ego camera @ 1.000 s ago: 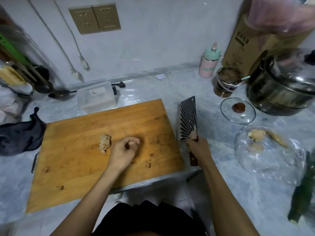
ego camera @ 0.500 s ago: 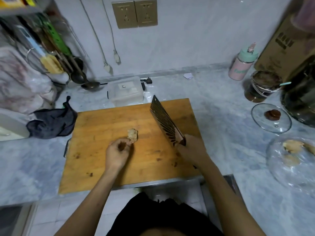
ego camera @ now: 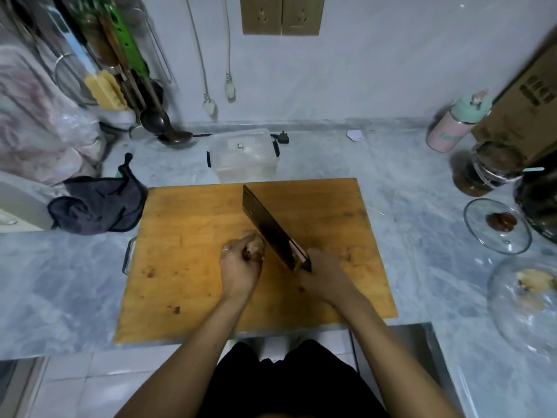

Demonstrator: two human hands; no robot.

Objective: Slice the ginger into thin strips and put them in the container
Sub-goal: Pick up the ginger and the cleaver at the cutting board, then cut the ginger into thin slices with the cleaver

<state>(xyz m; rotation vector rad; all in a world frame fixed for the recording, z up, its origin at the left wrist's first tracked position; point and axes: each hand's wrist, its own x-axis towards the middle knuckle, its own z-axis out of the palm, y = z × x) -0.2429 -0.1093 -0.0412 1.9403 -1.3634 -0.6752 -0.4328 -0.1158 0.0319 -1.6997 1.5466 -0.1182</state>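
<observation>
A pale lump of ginger (ego camera: 254, 242) lies near the middle of the wooden cutting board (ego camera: 187, 236). My left hand (ego camera: 239, 267) holds the ginger with curled fingers and covers its near side. My right hand (ego camera: 324, 274) grips the handle of a dark cleaver (ego camera: 266, 226). The blade slants up and to the left, its edge right beside the ginger. A clear plastic container (ego camera: 243, 153) with black clips stands just behind the board.
A dark cloth (ego camera: 96, 203) lies left of the board. On the right stand a glass lid (ego camera: 497, 226), a glass bowl (ego camera: 524, 300) holding more ginger, a jar (ego camera: 485, 170), a pink bottle (ego camera: 458, 125) and a pot. Utensils hang at the back left.
My right hand lifted the cleaver from beside the board and brought it over to the ginger. My left hand took hold of the ginger. The camera swung left.
</observation>
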